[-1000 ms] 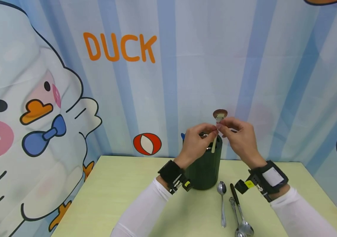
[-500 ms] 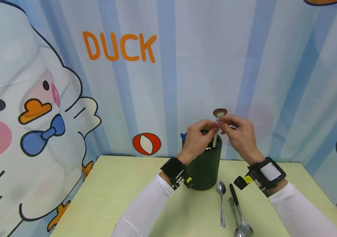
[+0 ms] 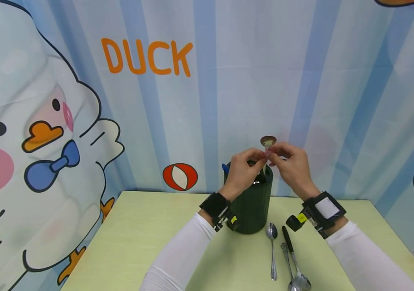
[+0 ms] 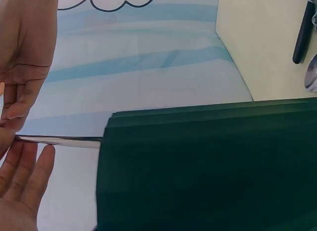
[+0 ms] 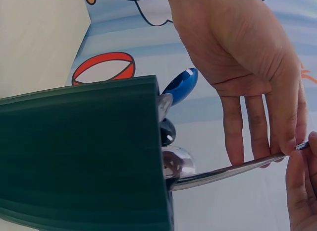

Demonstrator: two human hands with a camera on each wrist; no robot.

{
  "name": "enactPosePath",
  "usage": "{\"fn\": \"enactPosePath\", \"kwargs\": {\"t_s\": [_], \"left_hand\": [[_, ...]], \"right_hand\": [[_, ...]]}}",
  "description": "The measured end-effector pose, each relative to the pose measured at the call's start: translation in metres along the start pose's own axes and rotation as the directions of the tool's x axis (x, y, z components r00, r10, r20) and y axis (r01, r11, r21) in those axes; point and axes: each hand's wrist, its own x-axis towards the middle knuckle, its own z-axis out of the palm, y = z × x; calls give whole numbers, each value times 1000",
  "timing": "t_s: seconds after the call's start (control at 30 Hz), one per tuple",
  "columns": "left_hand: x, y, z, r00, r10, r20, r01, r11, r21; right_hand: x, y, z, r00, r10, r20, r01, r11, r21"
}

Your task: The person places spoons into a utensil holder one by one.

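striped blue curtain [image 3: 250, 89] with cartoon ducks behind; pale yellow table [image 3: 145, 226] below. green container [image 3: 252, 210] stands upright near the table's far edge, probably so both hands can meet over its mouth. utensils inside, one blue-ended [image 5: 181, 87].

held spoon [image 3: 268, 141]: bowl up, handle down over the mouth. two-handed pinch just under the bowl likely steadies the slim shaft and leaves its lower length free. how deep the tip sits, cannot tell.

left hand [image 3: 244, 171] and right hand [image 3: 293, 165] meet fingertip to fingertip, thumb and finger of each pinching the shaft. forearms angle inward, hands raised above the rim; left hand's outer fingers extend loosely beside the shaft.

nearer the person, right of the container: small spoon [image 3: 272, 231] apart; black-handled spoon [image 3: 288, 241] and ornate spoon [image 3: 287, 255] lie together, bowls toward the person.
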Motion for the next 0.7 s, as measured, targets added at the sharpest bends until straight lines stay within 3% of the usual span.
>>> {"fn": "enactPosePath", "kwargs": {"t_s": [0.17,0.4,0.7], "left_hand": [[-3,-5,2,1000,5,9,-5,1000,1],[-5,-11,3,1000,3,16,-3,1000,7],[-10,-18,6,999,-34,24,33,999,12]], "right_hand": [[-1,11,2,999,32,21,-31,999,-14],[1,46,6,997,70,30,-70,997,-33],[-4,62,9,994,97,47,-93,993,-80]]}}
